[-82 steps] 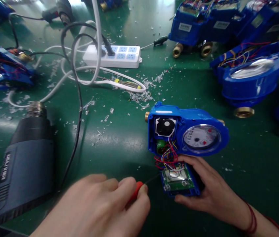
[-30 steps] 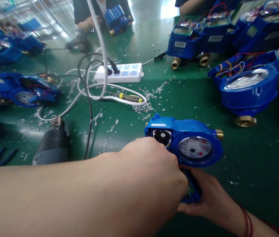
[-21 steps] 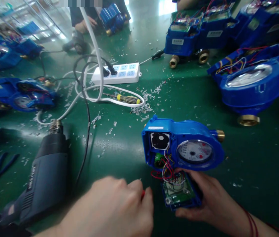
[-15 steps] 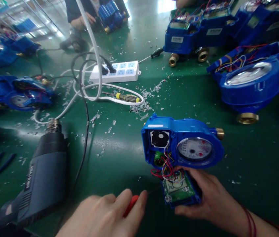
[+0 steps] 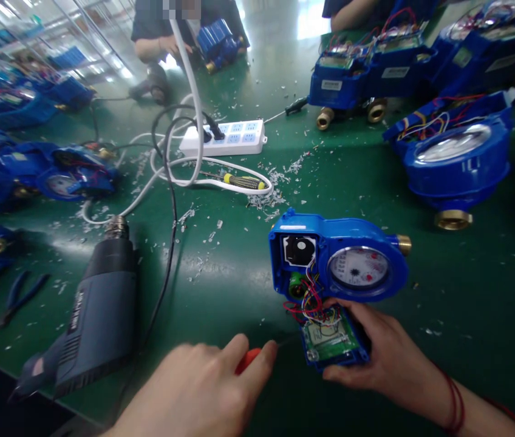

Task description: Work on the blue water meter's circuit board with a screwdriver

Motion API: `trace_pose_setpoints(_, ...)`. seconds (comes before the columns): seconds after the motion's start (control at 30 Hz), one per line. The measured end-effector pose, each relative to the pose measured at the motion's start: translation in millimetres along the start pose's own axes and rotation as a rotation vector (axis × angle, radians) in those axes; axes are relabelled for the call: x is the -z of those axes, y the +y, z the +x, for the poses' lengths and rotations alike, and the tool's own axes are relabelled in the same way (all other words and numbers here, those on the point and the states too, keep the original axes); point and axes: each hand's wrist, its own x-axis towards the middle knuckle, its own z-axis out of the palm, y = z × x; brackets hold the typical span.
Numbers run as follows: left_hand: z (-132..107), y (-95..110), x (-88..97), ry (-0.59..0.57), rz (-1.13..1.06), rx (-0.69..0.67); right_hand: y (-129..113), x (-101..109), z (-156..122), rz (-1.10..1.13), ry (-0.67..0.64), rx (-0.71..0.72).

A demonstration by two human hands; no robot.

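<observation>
We found the water meter [image 5: 337,258] housed in glossy blue plastic, its dial under a clear glazed window, with a brass-coloured metal fitting at its end. The counter [image 5: 458,291] had a smooth green covering with a soft sheen. The heat gun [image 5: 98,315] had a matt dark plastic body and a dull metal nozzle.

Nothing can be read for certain. The dark blue-grey heat gun [image 5: 98,315] lying on the green worktop [image 5: 467,303] bears white lettering along its side, too blurred to make out. The round white dial [image 5: 358,267] of the open blue plastic water meter [image 5: 337,258] carries small red and black figures, too small to tell. White labels sit on the blue meter housings [image 5: 353,82] at the far edge; their print is illegible. The white power strip [image 5: 223,136] shows no readable marking.
</observation>
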Motion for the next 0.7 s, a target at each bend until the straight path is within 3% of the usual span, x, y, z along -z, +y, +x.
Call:
trace_pose_setpoints(0.17, 29, -16, 43.1, 0.001, 0.049, -0.229, 4, -1, -1, 0.057, -0.017, 0.01)
trace_pose_setpoints(0.3, 41, -15, 56.3, 0.004, 0.154, -0.298, 6, -5, -3, 0.075, 0.023, 0.06)
trace_pose_setpoints(0.47, 24, -10, 35.7, 0.06, 0.096, -0.236, 2, -7, -3, 0.057, 0.017, 0.03)
trace_pose_setpoints(0.7, 1, 8, -4.0, -0.004, 0.026, -0.033, -6, -7, 0, 0.048, 0.056, 0.05)
